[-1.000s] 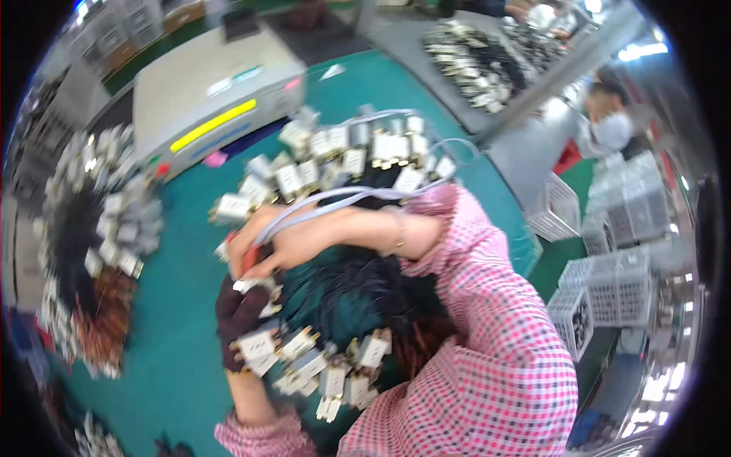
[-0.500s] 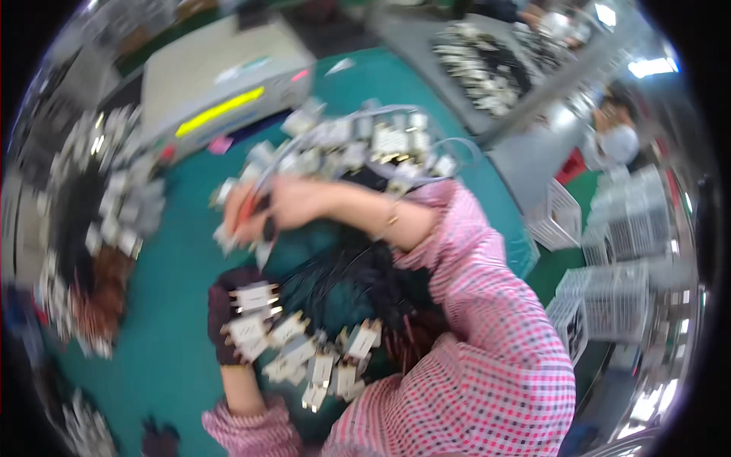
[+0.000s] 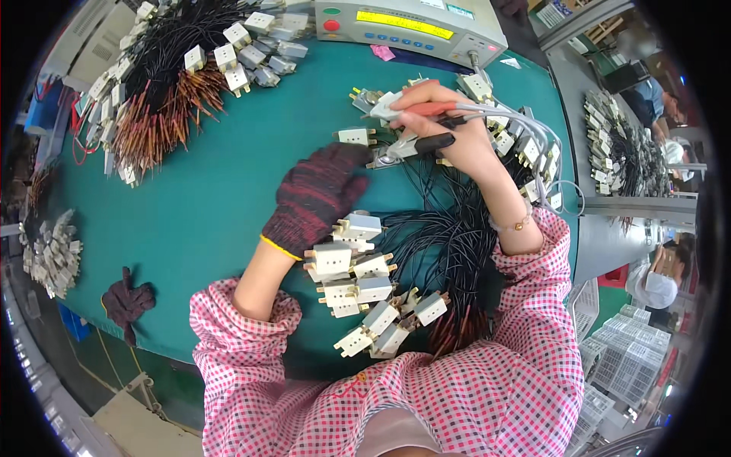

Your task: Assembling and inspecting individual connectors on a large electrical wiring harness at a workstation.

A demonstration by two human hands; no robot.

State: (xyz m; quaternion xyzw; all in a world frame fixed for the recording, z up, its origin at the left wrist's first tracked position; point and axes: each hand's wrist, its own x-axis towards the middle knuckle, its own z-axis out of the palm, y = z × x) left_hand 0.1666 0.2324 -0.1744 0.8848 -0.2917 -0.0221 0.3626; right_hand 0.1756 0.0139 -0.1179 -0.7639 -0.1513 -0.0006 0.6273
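My right hand (image 3: 457,133), bare, grips a pair of test clips, one with a red handle (image 3: 432,109) and one with a black handle (image 3: 434,143). Metal jaws (image 3: 387,158) show at the black clip's front; what they bite on is unclear. My left hand (image 3: 320,190), in a dark red-striped glove, reaches toward those jaws with fingers stretched and thumb apart. Its fingertips are close to the jaws, and contact is hard to make out. Just above them lies a white plug (image 3: 355,137). Below the glove sits a pile of white plugs (image 3: 354,289) on black wires (image 3: 457,236).
A tester (image 3: 411,30) with a yellow display stands at the back, grey cables (image 3: 544,145) running from its side. More plugs on wires (image 3: 167,91) are heaped back left. A spare glove (image 3: 128,303) hangs near the table's left edge. White baskets (image 3: 628,354) stand right.
The view has swung, so the tester shows farther right. My left hand has moved from under the white plugs up beside the clips. My right hand keeps holding the clips.
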